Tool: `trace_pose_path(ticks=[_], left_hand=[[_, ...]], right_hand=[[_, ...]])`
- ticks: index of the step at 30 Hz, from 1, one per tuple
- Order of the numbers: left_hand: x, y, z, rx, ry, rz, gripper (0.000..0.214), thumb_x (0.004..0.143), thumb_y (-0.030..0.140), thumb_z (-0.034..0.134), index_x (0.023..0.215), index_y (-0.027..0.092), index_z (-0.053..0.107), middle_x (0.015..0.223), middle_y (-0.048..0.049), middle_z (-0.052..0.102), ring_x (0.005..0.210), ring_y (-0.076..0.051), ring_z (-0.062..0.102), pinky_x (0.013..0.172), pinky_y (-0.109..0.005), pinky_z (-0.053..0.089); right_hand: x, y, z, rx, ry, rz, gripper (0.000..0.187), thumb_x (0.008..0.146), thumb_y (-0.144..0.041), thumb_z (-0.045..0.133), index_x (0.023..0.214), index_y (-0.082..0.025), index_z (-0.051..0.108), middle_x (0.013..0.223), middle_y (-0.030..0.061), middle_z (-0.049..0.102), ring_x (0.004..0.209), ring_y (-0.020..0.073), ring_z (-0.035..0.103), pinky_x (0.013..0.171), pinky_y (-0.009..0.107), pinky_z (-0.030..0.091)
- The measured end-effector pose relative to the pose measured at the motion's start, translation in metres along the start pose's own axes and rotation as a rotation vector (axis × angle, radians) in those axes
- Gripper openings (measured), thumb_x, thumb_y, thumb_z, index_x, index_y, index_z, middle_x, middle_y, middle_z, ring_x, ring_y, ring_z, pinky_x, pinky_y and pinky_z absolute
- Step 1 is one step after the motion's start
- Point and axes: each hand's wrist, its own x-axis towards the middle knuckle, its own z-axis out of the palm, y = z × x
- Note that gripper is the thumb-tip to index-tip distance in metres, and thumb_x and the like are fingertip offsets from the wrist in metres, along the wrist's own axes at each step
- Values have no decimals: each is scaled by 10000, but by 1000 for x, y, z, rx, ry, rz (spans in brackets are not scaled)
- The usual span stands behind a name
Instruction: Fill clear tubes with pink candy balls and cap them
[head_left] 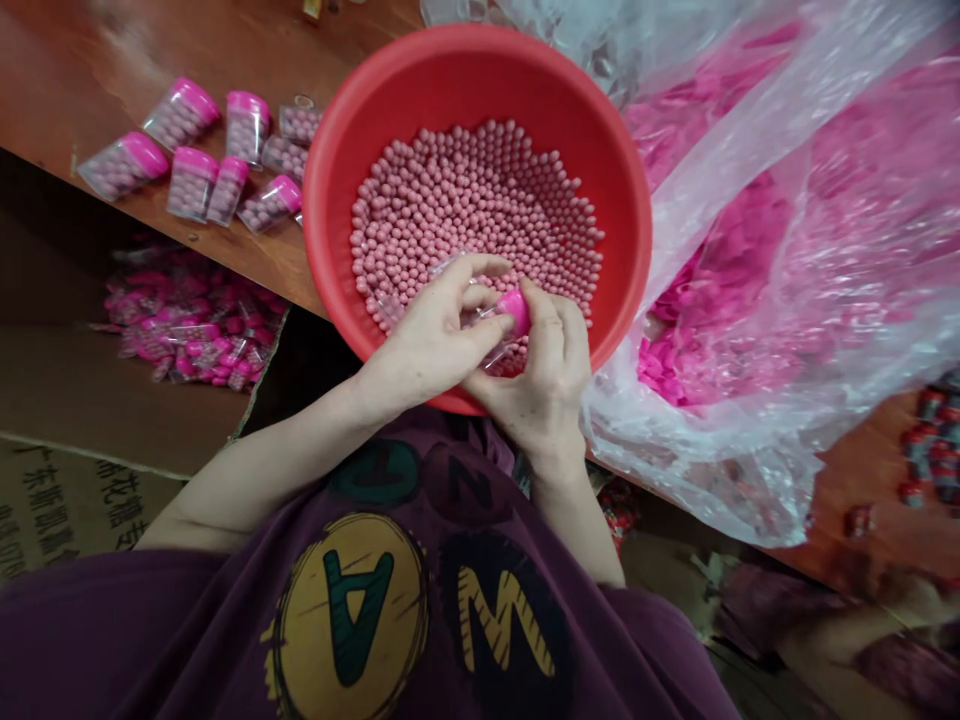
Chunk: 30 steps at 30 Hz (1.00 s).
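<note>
Over the near side of a red plastic basin [472,60], both hands meet at one small clear plastic container with a bright pink cap [514,308]. My left hand [431,335] is closed around its clear body, which the fingers partly hide. The fingers of my right hand [551,345] are bent against the pink cap, with the thumb below. Round pink candy balls [465,190] lie heaped in the basin under the hands. Another bit of clear plastic shows behind my left fingers, too covered to make out.
Several filled, pink-capped containers [193,180] lie on the wooden table [45,60] at left. Below it, a cardboard box [150,400] holds many more. A large plastic bag [720,440] of pink caps lies right of the basin. Another person's arm [832,640] shows at lower right.
</note>
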Motion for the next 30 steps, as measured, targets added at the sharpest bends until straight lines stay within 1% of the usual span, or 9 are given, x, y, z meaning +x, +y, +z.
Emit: trace_pose_path(ticks=[7,12,14,19,23,25,27,29,30], left_hand=[[0,3,2,-59,7,-55,346,934,109,775,1229,207,621,858,26,714,709,-111,677,701,-236,601],[1,0,0,-153,24,-44,346,975,192,781,1264,221,594,1009,-4,757,670,-98,677,644,-232,606],[3,-1,0,-186,54,-35,301,998,187,762,1240,219,587,1026,-7,754,695,-96,684,659,-227,613],[4,1,0,-160,35,-53,195,1030,120,708,1178,205,614,909,17,707,728,-97,683,714,-220,597],[1,-1,1,-64,-3,-28,274,973,94,780,1182,190,631,981,-2,734,860,-112,721,818,-234,595],[-1,-3,5,-25,-9,21,284,958,89,787,1183,184,640,1057,-27,761,964,-133,740,882,-254,607],[-4,0,7,16,33,117,254,993,155,797,1197,193,653,1139,-46,777,1038,-159,745,916,-284,620],[-4,10,-1,73,146,290,249,1042,283,824,1224,222,665,1164,-30,779,1003,-154,730,884,-298,625],[-3,18,-12,106,219,397,261,1058,329,835,1242,240,672,1153,-10,775,935,-133,706,839,-296,619]], right_hand=[[0,-1,5,-95,79,-11,629,1000,-511,713,1528,-196,575,1288,201,707,1245,419,680,1164,689,576],[6,-1,6,-45,32,27,806,997,-539,720,1668,-236,390,1551,224,597,1443,438,589,1271,729,482],[8,-1,6,-45,27,18,843,995,-559,731,1673,-221,361,1575,237,570,1462,441,573,1269,739,473],[8,-2,8,-137,116,-46,619,1009,-524,712,1496,-193,523,1332,208,691,1250,399,672,1128,663,582],[5,-3,7,-126,155,-82,558,979,-518,751,1410,-206,584,1194,169,717,1125,372,697,1039,611,612],[6,-2,5,-68,129,-83,600,964,-519,778,1431,-189,598,1231,183,714,1177,391,691,1070,630,595],[10,1,3,26,39,-62,711,959,-531,791,1542,-199,555,1386,197,689,1298,409,663,1124,654,576],[16,8,1,147,-46,-24,858,969,-568,788,1683,-256,430,1557,184,624,1342,379,653,1108,620,607],[19,13,-1,208,-63,1,896,984,-583,776,1727,-289,369,1601,172,601,1306,348,670,1065,582,636]])
